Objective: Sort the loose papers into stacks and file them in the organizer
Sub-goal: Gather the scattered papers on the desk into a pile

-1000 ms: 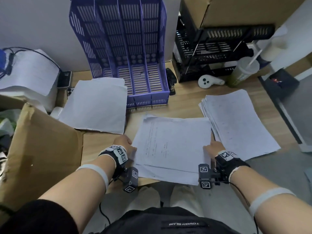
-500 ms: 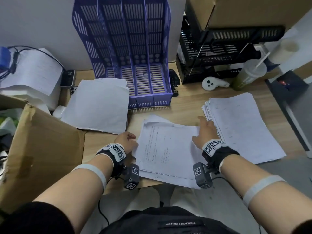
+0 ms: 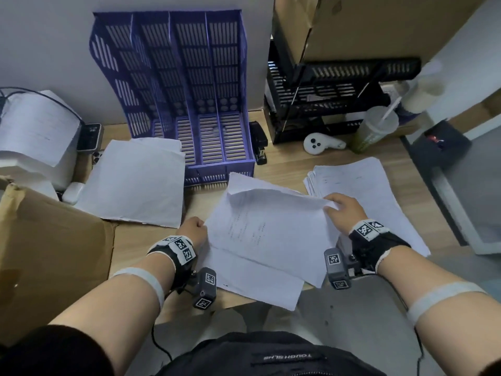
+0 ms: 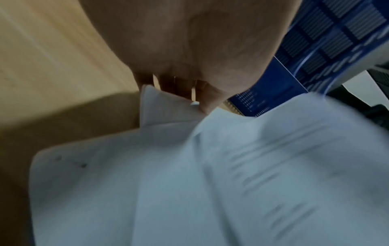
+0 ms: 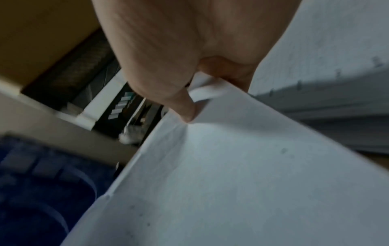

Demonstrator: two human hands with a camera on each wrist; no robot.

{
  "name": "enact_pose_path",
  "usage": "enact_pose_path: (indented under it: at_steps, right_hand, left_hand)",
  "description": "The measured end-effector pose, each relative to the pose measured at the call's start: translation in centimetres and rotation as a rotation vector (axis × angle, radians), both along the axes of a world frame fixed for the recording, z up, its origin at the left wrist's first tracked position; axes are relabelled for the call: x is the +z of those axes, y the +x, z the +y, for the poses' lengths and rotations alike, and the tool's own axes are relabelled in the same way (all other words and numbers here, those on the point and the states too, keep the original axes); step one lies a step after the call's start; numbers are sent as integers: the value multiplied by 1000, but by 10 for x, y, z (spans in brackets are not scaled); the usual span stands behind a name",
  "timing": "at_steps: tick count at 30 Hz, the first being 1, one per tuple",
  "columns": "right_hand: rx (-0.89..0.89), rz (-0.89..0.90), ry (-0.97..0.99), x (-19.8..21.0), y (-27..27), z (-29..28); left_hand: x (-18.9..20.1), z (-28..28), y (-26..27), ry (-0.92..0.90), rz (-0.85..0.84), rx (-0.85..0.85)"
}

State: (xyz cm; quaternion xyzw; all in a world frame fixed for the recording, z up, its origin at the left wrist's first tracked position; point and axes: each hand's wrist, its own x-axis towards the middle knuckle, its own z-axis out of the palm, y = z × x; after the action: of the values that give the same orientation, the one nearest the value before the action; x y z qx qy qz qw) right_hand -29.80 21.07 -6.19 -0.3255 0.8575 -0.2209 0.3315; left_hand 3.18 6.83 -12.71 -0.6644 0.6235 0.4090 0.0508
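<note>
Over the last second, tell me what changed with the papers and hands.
The right hand slid from the middle pile's near right edge to its far right corner, pinched the top sheet and is peeling it up. The left hand stayed at the pile's left edge. Side stacks and purple organizer unchanged.

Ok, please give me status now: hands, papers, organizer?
Right hand pinches top sheet corner, lifted. Left hand holds middle stack's edge. Organizer empty, nothing blocking.
</note>
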Motion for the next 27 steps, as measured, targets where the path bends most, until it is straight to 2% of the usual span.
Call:
enact_pose_path:
  at_steps: [3,6,9,12,14,16,18,21,23,27]
  right_hand:
    - [-237,-34,-101,15,-32,23]
    - [-479,23,-88,20,-66,51]
    - [-649,104,21,16,-85,73]
    - [-688,264,213,11,-78,75]
    - [-584,293,150,7,-64,61]
    - [-374,119,30,1,-44,39]
    - [-100,-122,22,0,-12,16]
    - [251,-193,93,2,30,-17]
    - [335,-151,81,2,50,-33]
    - [336,-52,67,7,65,-56]
  left_hand:
    - [2,-9,-19,-4,8,-5]
    - [7,-14,-32,50,-8,-109]
    - [9,-15,-39,12,-57,-279]
    - [17,-11,-41,-21,-3,-236]
    - [25,-9,-38,-70,46,-167]
    - [33,-10,-35,-113,108,-166]
    - [44,-13,-26,-129,197,-167]
    - [64,-20,-11,-172,326,-162]
    - [80,-24,-3,-220,398,-181]
    - [113,-32,9,-296,451,-185]
